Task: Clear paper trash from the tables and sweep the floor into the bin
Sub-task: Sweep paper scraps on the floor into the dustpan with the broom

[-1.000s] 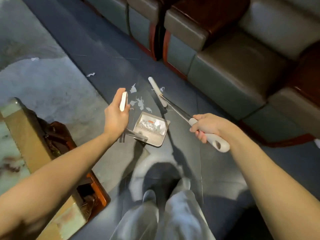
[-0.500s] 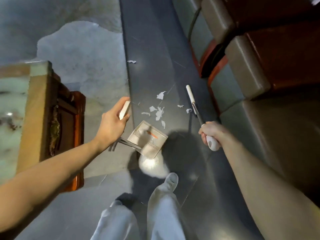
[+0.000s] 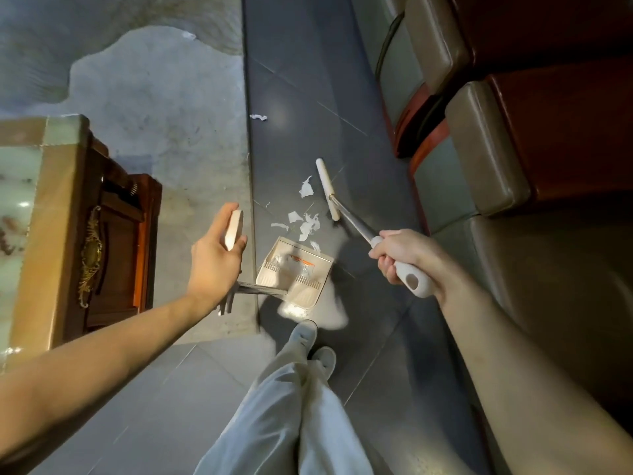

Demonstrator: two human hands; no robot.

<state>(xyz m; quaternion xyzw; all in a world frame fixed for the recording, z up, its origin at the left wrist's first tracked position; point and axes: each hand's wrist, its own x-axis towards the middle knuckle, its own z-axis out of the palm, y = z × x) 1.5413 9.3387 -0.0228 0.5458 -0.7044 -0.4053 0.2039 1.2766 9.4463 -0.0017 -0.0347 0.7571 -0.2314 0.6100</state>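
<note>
Several paper scraps (image 3: 306,223) on dark floor (image 3: 308,73), between dustpan (image 3: 295,273) mouth and broom head (image 3: 326,187). Our left hand (image 3: 214,257) curls round dustpan handle (image 3: 234,229); our right hand (image 3: 399,256) clamps broom handle (image 3: 356,227). Marble-topped bench (image 3: 61,207) crowds left, leather armchairs (image 3: 486,142) right. Aisle ahead open; one stray scrap (image 3: 258,117) farther up.

Clad in loose, pale grey-blue trousers (image 3: 301,423), creased in long folds down the legs. Shod in whitish, round-toed shoes (image 3: 304,332). Bare at left hand (image 3: 214,258), right hand (image 3: 399,252) and both forearms (image 3: 102,365).
</note>
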